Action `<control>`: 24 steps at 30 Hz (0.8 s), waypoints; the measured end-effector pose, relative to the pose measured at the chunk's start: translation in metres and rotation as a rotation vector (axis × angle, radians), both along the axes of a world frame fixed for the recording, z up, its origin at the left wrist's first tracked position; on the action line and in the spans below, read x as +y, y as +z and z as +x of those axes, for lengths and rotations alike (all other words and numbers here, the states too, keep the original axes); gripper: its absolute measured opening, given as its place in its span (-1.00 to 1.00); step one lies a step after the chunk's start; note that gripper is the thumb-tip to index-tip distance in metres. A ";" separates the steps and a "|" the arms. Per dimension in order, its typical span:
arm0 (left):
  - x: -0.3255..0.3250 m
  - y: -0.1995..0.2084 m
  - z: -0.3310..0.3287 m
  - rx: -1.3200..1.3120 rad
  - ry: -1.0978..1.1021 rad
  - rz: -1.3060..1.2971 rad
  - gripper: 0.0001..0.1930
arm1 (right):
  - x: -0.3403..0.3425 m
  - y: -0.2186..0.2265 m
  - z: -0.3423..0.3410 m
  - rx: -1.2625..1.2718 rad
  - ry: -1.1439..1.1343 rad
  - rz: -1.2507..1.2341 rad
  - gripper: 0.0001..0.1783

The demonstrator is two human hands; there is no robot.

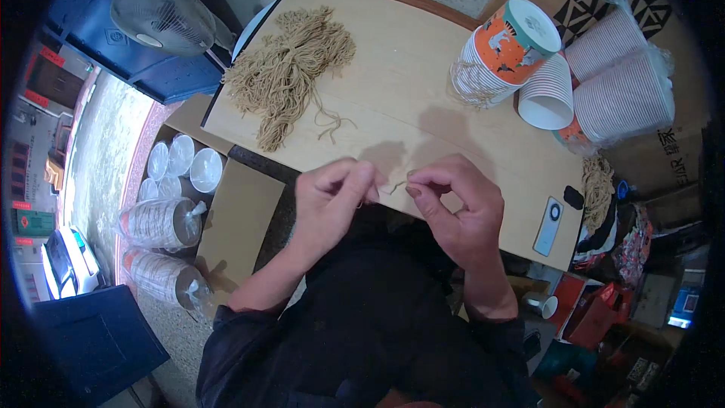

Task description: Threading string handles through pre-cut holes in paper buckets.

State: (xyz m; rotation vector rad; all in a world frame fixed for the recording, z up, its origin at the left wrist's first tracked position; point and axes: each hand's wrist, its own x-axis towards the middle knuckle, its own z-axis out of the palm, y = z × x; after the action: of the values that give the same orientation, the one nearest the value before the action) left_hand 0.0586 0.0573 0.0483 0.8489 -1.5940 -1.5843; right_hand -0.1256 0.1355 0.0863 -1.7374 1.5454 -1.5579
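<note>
Over the near edge of the pale wooden table (393,79), my left hand (330,202) and my right hand (467,210) face each other, both pinched closed. A short piece of tan twine (395,186) shows between them, its end at the right fingertips. Whether the left fingers pinch it too is hard to see, as they hide what they hold. Beyond my left hand lies a loose heap of tan twine (291,64), a few strands trailing toward me. At the far right, stacked paper cups (513,41) with an orange animal print stand beside a stack of white paper cups (547,94).
A phone (549,225) and a small black object (573,197) lie near the table's right edge. Plastic-wrapped cup stacks (623,87) stand at the far right. To the left are a fan (170,15), an open cardboard box (245,208) and bagged cups (158,223).
</note>
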 end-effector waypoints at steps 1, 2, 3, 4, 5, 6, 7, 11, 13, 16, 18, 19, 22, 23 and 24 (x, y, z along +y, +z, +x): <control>-0.005 -0.003 0.002 -0.005 0.053 -0.145 -0.75 | 0.000 0.002 -0.002 -0.065 0.077 0.106 -0.86; -0.007 0.006 -0.005 0.032 0.048 -0.243 -0.74 | 0.000 0.003 -0.003 -0.063 0.073 0.105 -0.86; -0.009 0.016 -0.011 0.070 0.042 -0.342 -0.71 | 0.001 0.004 -0.003 -0.062 0.094 0.140 -0.87; -0.012 0.018 -0.010 0.011 -0.092 -0.369 -0.64 | 0.002 0.005 -0.004 -0.060 0.113 0.175 -0.87; -0.009 0.019 -0.013 0.042 -0.169 -0.198 -0.63 | 0.001 0.005 -0.005 -0.054 0.102 0.167 -0.87; -0.003 0.020 -0.016 0.072 -0.247 -0.025 -0.63 | 0.000 0.002 -0.006 -0.069 0.095 0.159 -0.88; -0.003 0.012 -0.015 0.063 -0.267 0.021 -0.63 | -0.001 0.000 -0.007 -0.083 0.087 0.150 -0.88; -0.001 0.001 -0.016 0.116 -0.224 0.145 -0.74 | 0.005 -0.002 -0.015 -0.054 0.067 0.194 -0.87; -0.005 -0.003 -0.013 -0.023 -0.239 0.079 -0.81 | 0.007 -0.002 -0.018 -0.052 0.062 0.203 -0.88; -0.002 -0.002 -0.015 -0.017 -0.246 0.069 -0.86 | 0.012 -0.006 -0.019 -0.052 0.064 0.223 -0.88; 0.000 -0.004 -0.016 -0.025 -0.267 0.065 -0.86 | 0.015 -0.010 -0.021 -0.055 0.065 0.235 -0.88; 0.001 -0.006 -0.016 -0.007 -0.281 0.107 -0.86 | 0.015 -0.012 -0.022 -0.023 0.081 0.224 -0.88; 0.003 -0.012 -0.019 0.006 -0.294 0.162 -0.87 | 0.016 -0.022 -0.025 0.031 0.068 0.201 -0.88; 0.003 -0.013 -0.020 0.004 -0.294 0.172 -0.88 | 0.016 -0.024 -0.025 0.056 0.038 0.189 -0.87; 0.002 -0.013 -0.020 0.002 -0.294 0.175 -0.88 | 0.016 -0.024 -0.026 0.054 0.038 0.191 -0.87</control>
State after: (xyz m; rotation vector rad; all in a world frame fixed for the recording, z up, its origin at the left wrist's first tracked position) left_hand 0.0387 0.0596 0.0357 0.7259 -1.6547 -1.9532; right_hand -0.1518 0.1517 0.0622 -1.7045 1.6194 -1.3080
